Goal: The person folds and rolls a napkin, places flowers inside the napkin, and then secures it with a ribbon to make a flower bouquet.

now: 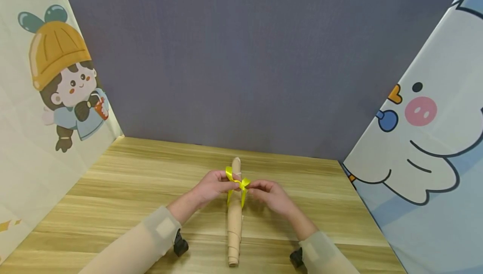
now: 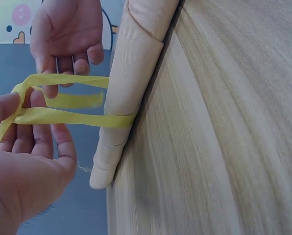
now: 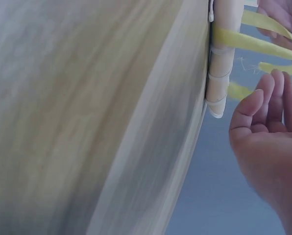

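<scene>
A long beige ribbed roll (image 1: 235, 223), wound in overlapping turns and narrowing at its ends, lies lengthwise on the wooden table. Around its upper part passes a yellow ribbon (image 2: 72, 117), drawn up into loops above the roll. My left hand (image 1: 216, 187) pinches the gathered crossing of the ribbon between thumb and fingers. From the other side, my right hand (image 1: 272, 196) has thumb and index finger on a ribbon loop, which runs between them in the left wrist view. In the right wrist view, ribbon strands (image 3: 254, 43) stretch from the roll towards both hands.
The wood-grain table (image 1: 143, 173) ends at a dark grey back panel (image 1: 226, 56). Side panels with cartoon prints stand left (image 1: 22, 140) and right (image 1: 434, 152). Loose pale threads (image 2: 83, 169) stick out near the roll's far end.
</scene>
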The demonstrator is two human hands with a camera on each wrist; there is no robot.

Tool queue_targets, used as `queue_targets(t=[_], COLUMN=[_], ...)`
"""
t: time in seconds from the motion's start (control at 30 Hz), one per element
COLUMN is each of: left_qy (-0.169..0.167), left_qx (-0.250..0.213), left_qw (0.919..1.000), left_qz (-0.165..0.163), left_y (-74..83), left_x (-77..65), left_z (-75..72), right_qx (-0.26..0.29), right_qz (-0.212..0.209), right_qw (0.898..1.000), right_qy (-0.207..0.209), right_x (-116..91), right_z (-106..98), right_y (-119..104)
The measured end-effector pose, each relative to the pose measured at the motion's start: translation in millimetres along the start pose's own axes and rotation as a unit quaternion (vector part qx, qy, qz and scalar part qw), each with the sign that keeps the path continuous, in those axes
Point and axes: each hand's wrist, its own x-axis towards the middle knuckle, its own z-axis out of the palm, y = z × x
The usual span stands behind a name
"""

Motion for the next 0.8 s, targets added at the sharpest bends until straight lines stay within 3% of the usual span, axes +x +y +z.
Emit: queue_targets(t=[0.2, 0.43, 0.8], left_qy=[-0.004, -0.003, 0.010], left_qx=[-0.004, -0.004, 0.005], left_qw=[1.0000, 1.0000, 0.9999], left_qz=[0.002, -0.004, -0.009], left_y=[-2.2, -1.0, -0.1], left_x=[1.4, 0.1, 0.9], left_z=[-0.9, -0.3, -0.1], right_qx=[0.041, 0.141, 0.180], right_qz=[0.025, 0.022, -0.007], right_qw=[0.999, 0.988, 0.972], right_qy=[0.023, 0.059, 0.150], right_x=[2.9, 10.9, 12.2], right_z=[7.3, 16.0, 17.3], right_y=[-3.7, -2.9, -12.9])
